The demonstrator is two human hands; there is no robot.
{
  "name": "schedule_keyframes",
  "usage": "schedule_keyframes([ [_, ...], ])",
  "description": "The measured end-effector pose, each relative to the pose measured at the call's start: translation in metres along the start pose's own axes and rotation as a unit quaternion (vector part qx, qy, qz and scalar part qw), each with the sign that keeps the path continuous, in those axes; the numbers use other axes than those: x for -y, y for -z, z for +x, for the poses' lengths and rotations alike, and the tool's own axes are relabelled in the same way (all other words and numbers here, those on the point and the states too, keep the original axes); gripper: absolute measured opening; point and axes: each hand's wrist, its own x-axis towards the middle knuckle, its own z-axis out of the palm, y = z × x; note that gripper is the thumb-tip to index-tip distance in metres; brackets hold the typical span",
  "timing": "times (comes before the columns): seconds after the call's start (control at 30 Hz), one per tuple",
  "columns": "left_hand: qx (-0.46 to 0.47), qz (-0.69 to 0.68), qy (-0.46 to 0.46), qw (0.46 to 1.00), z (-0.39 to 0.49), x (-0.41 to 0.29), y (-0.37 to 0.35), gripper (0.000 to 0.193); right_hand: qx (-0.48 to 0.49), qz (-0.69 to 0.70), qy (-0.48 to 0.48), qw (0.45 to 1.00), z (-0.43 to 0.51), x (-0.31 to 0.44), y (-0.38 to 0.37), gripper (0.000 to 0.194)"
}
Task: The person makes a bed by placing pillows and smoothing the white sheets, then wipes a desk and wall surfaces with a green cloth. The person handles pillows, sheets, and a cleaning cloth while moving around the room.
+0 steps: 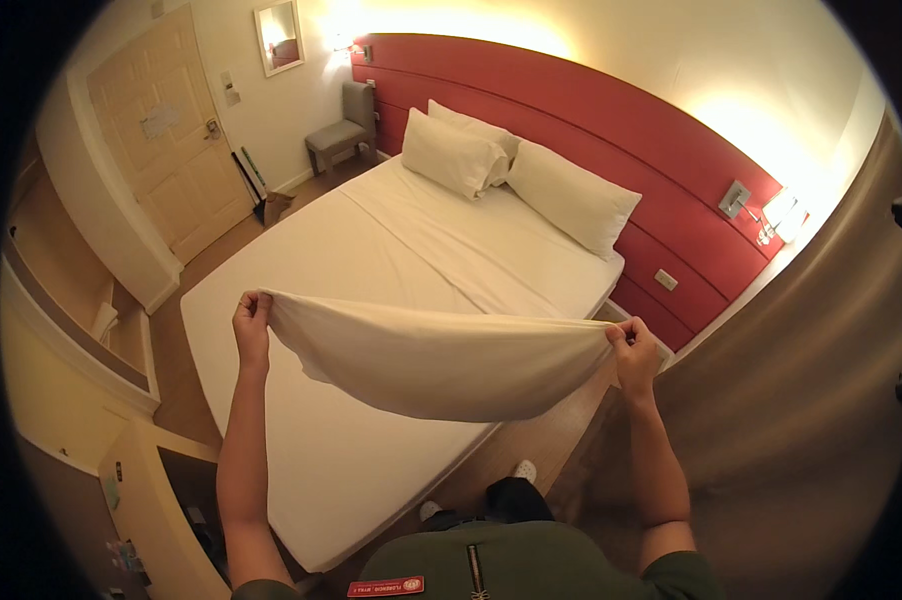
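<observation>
A white cloth (436, 360), perhaps a sheet or pillowcase, stretches in the air between my two hands. My left hand (252, 326) pinches one upper corner, and my right hand (635, 356) pinches the other. The top edge is nearly taut while the lower part sags in a curve. Behind and below it lies a bed (346, 480) with a white sheet over the mattress. Farther up, two pillows (451, 154) overlap at the head's left side, and another white pillow (571, 199) leans on the right. A folded sheet band (421, 251) crosses the bed.
A red headboard panel (541, 112) lines the wall, with a lit lamp (785, 214) at right. A grey chair (342, 135), a broom (275, 206) and a door (166, 135) are at far left. Brown curtains (781, 390) hang close on my right; an open cabinet (151, 480) stands left.
</observation>
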Motion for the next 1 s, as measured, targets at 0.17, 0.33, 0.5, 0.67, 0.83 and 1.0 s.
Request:
schedule_keyframes([
  [0.17, 0.022, 0.041, -0.016, 0.999, 0.043, 0.007, -0.078, 0.018, 0.026, -0.059, 0.057, 0.996, 0.057, -0.034, 0.034, 0.02],
  [0.33, 0.053, 0.038, -0.019, 0.998, 0.07, 0.011, -0.171, 0.014, 0.059, -0.108, 0.09, 0.988, 0.109, -0.069, 0.054, 0.019],
  [0.5, 0.041, 0.059, -0.001, 0.997, 0.094, 0.028, -0.234, 0.014, 0.101, -0.111, 0.046, 0.988, 0.165, -0.102, 0.052, 0.019],
  [0.67, 0.032, 0.112, 0.031, 0.993, 0.14, 0.086, -0.279, 0.013, 0.104, -0.066, 0.07, 0.99, 0.206, -0.153, 0.018, 0.016],
  [0.83, 0.013, 0.158, 0.033, 0.987, 0.211, 0.142, -0.359, 0.015, 0.129, -0.073, 0.049, 0.988, 0.267, -0.201, -0.031, 0.015],
  [1.0, -0.028, 0.166, 0.09, 0.982, 0.283, 0.198, -0.446, 0.022, 0.175, -0.01, -0.021, 0.984, 0.307, -0.257, -0.075, 0.017],
])
